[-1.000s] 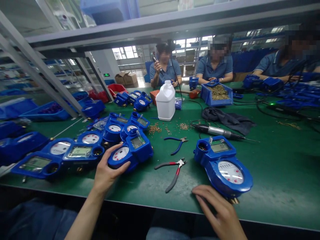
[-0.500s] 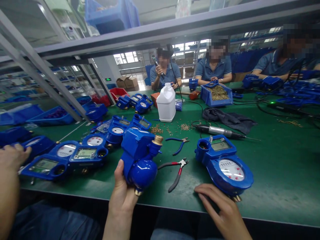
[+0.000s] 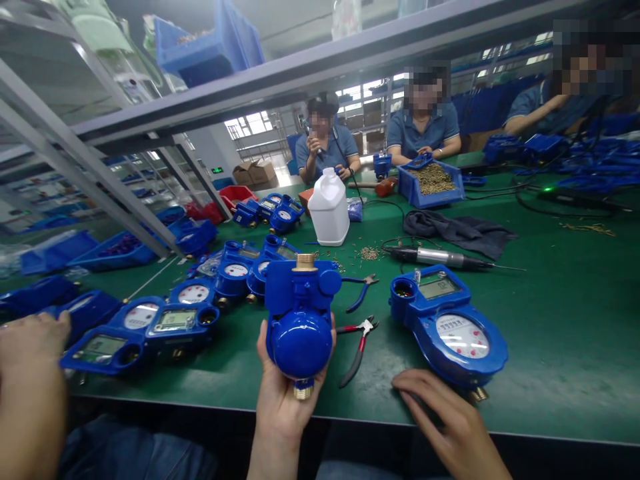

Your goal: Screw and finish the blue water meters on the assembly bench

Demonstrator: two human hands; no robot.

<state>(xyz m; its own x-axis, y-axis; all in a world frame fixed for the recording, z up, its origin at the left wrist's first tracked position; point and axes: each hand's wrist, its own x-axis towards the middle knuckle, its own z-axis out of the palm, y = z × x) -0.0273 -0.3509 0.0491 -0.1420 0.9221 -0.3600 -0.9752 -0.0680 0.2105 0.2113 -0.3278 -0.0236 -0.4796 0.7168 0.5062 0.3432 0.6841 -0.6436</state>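
My left hand (image 3: 287, 393) is wrapped round a blue water meter (image 3: 303, 340), raised above the near edge of the bench. Its rounded underside faces me, with one brass threaded end up and the other down; the dial side is hidden. My right hand (image 3: 445, 413) lies at the bench edge with its fingers stretched out, holding nothing. Just beyond it a second water meter (image 3: 463, 337) rests face up, showing a round dial and a small display. Between the two meters lie red-and-black cutters (image 3: 363, 340) and blue-handled cutters (image 3: 364, 291).
Several more meters (image 3: 143, 317) stand left, by another person's hand (image 3: 35, 340). Farther back are a white jug (image 3: 329, 210), an electric screwdriver (image 3: 435, 258), a dark cloth (image 3: 457, 230) and a blue bin (image 3: 435, 197) of brass parts. A shelf beam (image 3: 300, 73) crosses overhead. Co-workers sit opposite.
My left hand has moved right and turned the held meter, so its underside now faces me squarely. My right hand stays at the bench edge. The co-worker at far right has raised a hand.
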